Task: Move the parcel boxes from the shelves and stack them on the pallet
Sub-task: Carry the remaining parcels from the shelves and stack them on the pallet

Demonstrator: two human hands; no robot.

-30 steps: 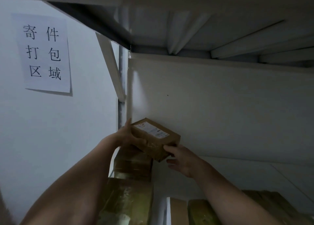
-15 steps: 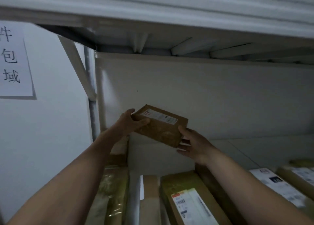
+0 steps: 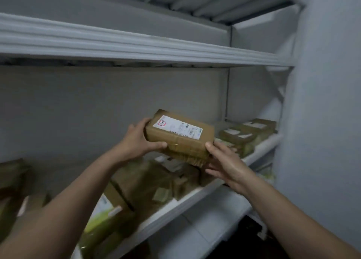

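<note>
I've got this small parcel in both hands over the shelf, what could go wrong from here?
1. The parcel box is tilted, and the right hand only catches its lower corner while the left hand grips the other end. It might slip onto the parcels below.
2. Those parcels sit close to the shelf edge, so a forearm pulling back could nudge one off.

White shipping label [image 3: 177, 128] with a red mark on the brown parcel box [image 3: 183, 147], print illegible.

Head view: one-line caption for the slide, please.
Left hand and right hand hold a labelled parcel box over shelved parcels.
</note>
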